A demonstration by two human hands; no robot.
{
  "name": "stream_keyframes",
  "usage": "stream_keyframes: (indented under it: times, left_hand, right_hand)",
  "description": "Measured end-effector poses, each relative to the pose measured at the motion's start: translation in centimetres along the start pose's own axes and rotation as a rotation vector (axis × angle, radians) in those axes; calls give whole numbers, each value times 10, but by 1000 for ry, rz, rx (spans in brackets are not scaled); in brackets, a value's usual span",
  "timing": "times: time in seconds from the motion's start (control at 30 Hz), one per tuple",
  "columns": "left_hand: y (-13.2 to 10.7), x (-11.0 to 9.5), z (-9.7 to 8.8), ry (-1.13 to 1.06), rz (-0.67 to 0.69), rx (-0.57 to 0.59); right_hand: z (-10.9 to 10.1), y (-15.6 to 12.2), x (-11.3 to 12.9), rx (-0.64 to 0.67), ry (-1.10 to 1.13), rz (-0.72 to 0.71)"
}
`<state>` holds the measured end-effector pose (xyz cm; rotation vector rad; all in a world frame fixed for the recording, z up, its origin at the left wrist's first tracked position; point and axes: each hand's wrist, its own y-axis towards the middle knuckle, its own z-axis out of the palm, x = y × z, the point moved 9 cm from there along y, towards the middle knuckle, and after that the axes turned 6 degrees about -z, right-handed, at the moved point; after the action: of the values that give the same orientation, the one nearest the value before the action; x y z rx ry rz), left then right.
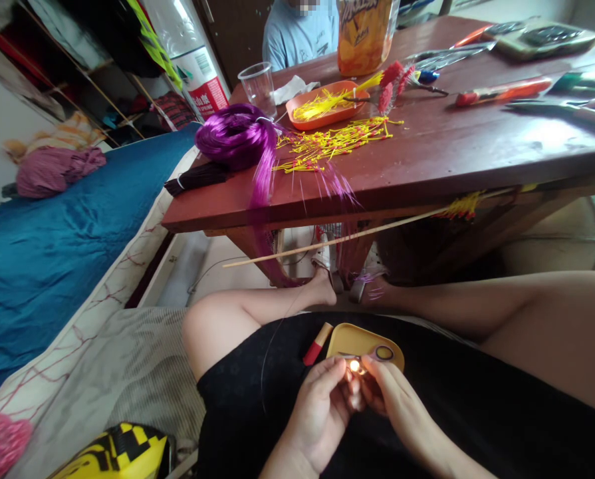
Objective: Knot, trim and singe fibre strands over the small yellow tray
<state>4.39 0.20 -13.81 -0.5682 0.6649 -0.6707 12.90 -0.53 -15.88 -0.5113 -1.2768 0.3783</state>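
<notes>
Above my lap, my left hand and my right hand meet with their fingertips pinched together. A small bright glow, like a flame, shows between them. What the fingers hold around it is hidden or too small to name. Just behind the hands, a yellow tray lies on the black cloth over my lap. Small scissors rest in it, with one ring handle plainly visible. Against the tray's left side leans a red and cream tube. A thin strand curves across the cloth left of my hands.
The reddish-brown table ahead bears purple fibre, yellow red-tipped stems, an orange dish and a plastic cup. A thin stick extends past its front edge. Another person sits across; a bed stands left.
</notes>
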Motion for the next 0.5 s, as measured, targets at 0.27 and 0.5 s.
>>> stream_keyframes:
  times: [0.27, 0.5]
  left_hand:
    - [-1, 0, 1, 6, 7, 17]
    - [-2, -1, 9, -52, 7, 74]
  right_hand:
    - [-4, 1, -9, -7, 13, 10]
    - [6, 3, -13, 56, 106, 42]
